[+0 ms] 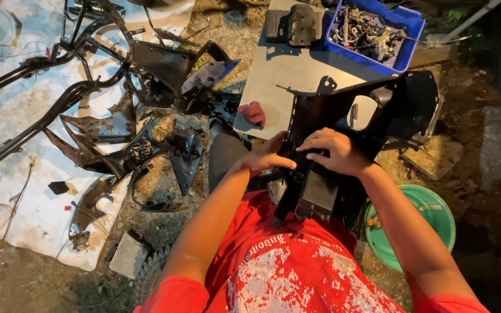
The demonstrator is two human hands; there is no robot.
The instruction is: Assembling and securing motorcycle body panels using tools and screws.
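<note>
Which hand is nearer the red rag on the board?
Left. The left hand sits just below the red rag; the right hand lies farther right, on the black panel.

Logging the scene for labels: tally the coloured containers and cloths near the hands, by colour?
Blue: 1, the crate of parts on the grey board
Green: 1, the basin by the right hand
Red: 1, the rag on the board, beyond the left hand
Total: 3
Both hands grip the black plastic panel.
</note>
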